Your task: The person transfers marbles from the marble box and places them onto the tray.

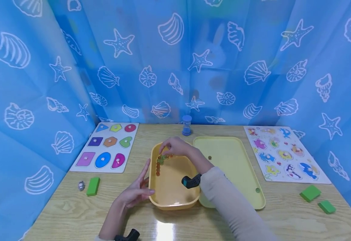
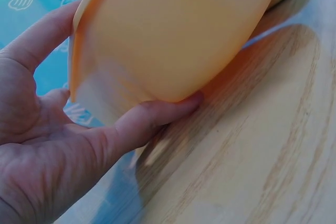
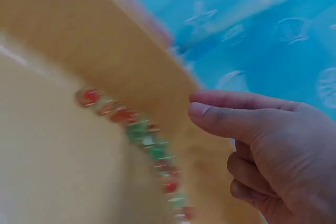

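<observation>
An orange plastic tub (image 1: 173, 187) stands in the middle of the table. My left hand (image 1: 136, 193) holds it at its left side, thumb low on the outer wall and fingers up at the rim in the left wrist view. Over the tub's far left corner is my right hand (image 1: 178, 146). Its thumb and forefinger (image 3: 247, 100) meet at the tips, with nothing showing between them; the other fingers are curled. Small red and green translucent beads (image 3: 139, 132) lie in a bent row along the tub's inner edge, below the right fingertips.
A pale yellow tray (image 1: 232, 187) adjoins the tub, bearing a dark bead (image 1: 210, 157) and a green bead (image 1: 257, 190). Puzzle boards lie left (image 1: 103, 147) and right (image 1: 284, 154). A blue sand timer (image 1: 186, 125), green blocks (image 1: 93, 186) and a small figurine (image 1: 81, 185) are around.
</observation>
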A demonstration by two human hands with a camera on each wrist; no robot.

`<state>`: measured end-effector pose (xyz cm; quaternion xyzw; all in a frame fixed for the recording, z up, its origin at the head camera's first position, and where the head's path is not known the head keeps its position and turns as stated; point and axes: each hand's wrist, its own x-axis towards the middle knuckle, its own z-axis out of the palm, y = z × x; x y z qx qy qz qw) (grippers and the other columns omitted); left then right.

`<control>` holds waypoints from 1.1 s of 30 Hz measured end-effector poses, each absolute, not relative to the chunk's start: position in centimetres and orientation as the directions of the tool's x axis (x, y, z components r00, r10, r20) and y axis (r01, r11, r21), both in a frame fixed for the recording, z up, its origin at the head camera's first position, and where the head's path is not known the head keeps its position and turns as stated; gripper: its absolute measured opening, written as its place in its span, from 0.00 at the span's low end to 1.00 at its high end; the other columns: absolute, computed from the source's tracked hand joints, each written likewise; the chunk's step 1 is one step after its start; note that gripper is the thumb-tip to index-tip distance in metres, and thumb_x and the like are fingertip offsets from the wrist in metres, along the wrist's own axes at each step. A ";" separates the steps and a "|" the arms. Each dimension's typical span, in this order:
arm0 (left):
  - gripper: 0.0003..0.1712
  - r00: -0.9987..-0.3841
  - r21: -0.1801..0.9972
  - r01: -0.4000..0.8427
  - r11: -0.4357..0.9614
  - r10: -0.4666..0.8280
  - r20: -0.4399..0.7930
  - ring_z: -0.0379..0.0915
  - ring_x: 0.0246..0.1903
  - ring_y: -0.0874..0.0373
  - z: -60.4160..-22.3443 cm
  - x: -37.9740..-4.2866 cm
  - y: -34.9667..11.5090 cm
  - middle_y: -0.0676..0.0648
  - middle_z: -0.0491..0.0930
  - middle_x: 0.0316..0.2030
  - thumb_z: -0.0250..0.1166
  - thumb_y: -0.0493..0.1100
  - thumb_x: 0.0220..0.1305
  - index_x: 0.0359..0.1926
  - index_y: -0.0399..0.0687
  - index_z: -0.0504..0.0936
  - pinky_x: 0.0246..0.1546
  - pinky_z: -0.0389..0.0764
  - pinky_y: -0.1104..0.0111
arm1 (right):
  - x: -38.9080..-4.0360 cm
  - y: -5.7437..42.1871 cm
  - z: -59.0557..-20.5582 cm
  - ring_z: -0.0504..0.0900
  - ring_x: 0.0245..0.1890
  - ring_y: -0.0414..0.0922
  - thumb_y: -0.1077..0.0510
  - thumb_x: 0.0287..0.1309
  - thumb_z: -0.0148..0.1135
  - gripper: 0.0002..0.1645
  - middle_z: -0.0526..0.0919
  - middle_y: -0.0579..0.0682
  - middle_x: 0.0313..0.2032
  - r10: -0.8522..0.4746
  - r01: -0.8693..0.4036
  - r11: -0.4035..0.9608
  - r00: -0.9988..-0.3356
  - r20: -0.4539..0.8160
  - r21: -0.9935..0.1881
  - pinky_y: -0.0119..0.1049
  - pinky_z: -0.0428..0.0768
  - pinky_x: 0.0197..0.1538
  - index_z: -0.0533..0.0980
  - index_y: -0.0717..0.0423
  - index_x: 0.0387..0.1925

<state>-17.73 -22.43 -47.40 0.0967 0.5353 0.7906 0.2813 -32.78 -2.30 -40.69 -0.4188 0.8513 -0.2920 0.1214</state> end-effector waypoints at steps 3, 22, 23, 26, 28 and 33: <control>0.59 -0.817 0.902 -0.335 -0.270 0.560 -0.136 0.62 0.56 0.37 -47.3 -17.8 -22.5 0.35 0.33 0.67 0.56 0.25 0.53 0.63 0.88 0.35 0.50 0.73 0.53 | -33.0 -3.4 -42.1 0.64 0.19 0.38 0.58 0.50 0.63 0.08 0.74 0.45 0.20 -0.796 -0.657 0.517 -0.605 -0.025 -0.548 0.26 0.64 0.21 0.82 0.50 0.35; 0.60 -0.825 0.895 -0.345 -0.282 0.546 -0.145 0.57 0.59 0.38 -47.7 -17.9 -22.2 0.37 0.30 0.68 0.57 0.26 0.52 0.63 0.89 0.34 0.51 0.70 0.50 | -32.9 -1.6 -40.9 0.62 0.16 0.39 0.56 0.51 0.63 0.10 0.69 0.43 0.15 -0.774 -0.631 0.505 -0.632 0.014 -0.589 0.28 0.65 0.22 0.82 0.53 0.36; 0.60 -0.827 0.894 -0.347 -0.284 0.543 -0.148 0.56 0.60 0.38 -47.7 -17.9 -22.2 0.38 0.29 0.68 0.57 0.26 0.52 0.63 0.89 0.34 0.51 0.70 0.49 | -33.0 -0.6 -40.5 0.59 0.14 0.39 0.55 0.51 0.63 0.10 0.64 0.44 0.13 -0.765 -0.626 0.492 -0.643 0.043 -0.604 0.29 0.62 0.20 0.82 0.53 0.36; 0.60 -0.834 0.892 -0.350 -0.286 0.529 -0.158 0.55 0.60 0.38 -47.6 -17.8 -22.1 0.38 0.30 0.68 0.58 0.26 0.51 0.63 0.89 0.35 0.51 0.71 0.49 | -33.5 3.0 -39.5 0.55 0.13 0.40 0.53 0.52 0.62 0.13 0.58 0.44 0.11 -0.716 -0.603 0.491 -0.691 0.104 -0.628 0.30 0.59 0.19 0.81 0.54 0.38; 0.59 -0.836 0.894 -0.352 -0.279 0.522 -0.166 0.56 0.60 0.38 -47.5 -17.8 -22.1 0.37 0.31 0.68 0.58 0.27 0.51 0.63 0.89 0.36 0.51 0.71 0.50 | -33.9 5.9 -39.6 0.56 0.14 0.41 0.52 0.51 0.62 0.13 0.59 0.44 0.12 -0.662 -0.574 0.528 -0.740 0.120 -0.626 0.30 0.59 0.19 0.81 0.52 0.38; 0.57 -0.837 0.899 -0.355 -0.256 0.515 -0.183 0.55 0.60 0.36 -47.3 -17.7 -22.2 0.37 0.32 0.67 0.56 0.27 0.54 0.63 0.89 0.36 0.51 0.71 0.51 | -34.7 13.0 -42.5 0.58 0.14 0.41 0.51 0.52 0.61 0.13 0.59 0.43 0.12 -0.544 -0.495 0.629 -0.831 0.116 -0.600 0.32 0.60 0.18 0.81 0.53 0.38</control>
